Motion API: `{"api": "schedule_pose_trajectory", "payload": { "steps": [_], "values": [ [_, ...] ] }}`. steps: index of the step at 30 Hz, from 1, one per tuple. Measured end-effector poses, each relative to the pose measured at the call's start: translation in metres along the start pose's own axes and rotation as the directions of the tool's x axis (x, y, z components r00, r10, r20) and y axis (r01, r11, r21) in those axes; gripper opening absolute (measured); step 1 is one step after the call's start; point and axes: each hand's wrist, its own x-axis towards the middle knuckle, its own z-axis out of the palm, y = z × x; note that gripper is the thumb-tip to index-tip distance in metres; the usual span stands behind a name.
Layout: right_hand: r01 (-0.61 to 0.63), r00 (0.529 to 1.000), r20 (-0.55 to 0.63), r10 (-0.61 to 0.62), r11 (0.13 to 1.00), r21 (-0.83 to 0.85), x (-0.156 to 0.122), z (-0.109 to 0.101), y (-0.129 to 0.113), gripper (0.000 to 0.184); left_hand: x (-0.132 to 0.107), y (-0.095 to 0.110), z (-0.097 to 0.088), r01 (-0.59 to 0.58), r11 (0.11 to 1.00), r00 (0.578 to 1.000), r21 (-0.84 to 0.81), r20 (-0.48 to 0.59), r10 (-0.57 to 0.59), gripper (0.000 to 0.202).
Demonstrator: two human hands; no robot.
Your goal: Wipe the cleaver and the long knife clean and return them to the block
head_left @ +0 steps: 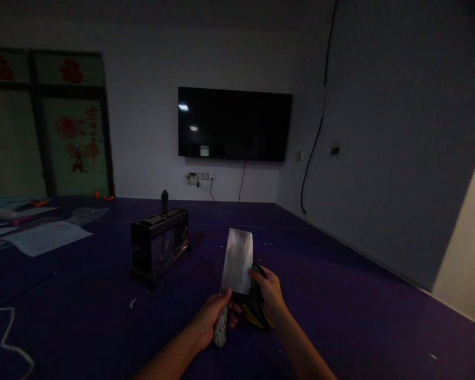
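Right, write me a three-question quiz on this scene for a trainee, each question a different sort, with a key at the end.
1. Multiple choice: which hand grips the handle of the cleaver?
A) Left
B) Right
C) Both

2. True or false: the television hangs on the wall beyond the purple tabletop.

3. Fill in the blank: as the person sees it, the papers lie to the ____ of the black knife block.

Key:
1. A, the left hand
2. True
3. left
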Motion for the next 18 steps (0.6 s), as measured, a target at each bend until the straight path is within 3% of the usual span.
{"api": "schedule_pose_trajectory", "payload": {
  "steps": [7,12,15,18],
  "values": [
    [-0.001,0.999,0.041,0.0,1.0,0.009,-0.003,0.005,0.0,0.034,0.0,-0.008,-0.002,-0.02,0.993,1.0,0.115,0.002,0.02,0.051],
    [0.004,1.0,-0.013,-0.004,0.999,0.041,0.003,0.0,0.006,0.037,0.006,-0.007,-0.008,-0.069,0.993,0.996,0.098,-0.041,0.073,0.053],
    [0.107,0.986,-0.134,-0.101,0.994,0.039,0.009,-0.005,0.007,0.04,0.008,-0.003,-0.011,-0.062,0.992,0.996,0.111,-0.061,0.069,0.056],
    [0.239,0.952,-0.173,-0.254,0.966,-0.102,0.008,-0.006,0.004,0.041,0.008,0.001,-0.012,-0.046,0.993,0.995,0.108,-0.08,0.055,0.057]
  ]
}}
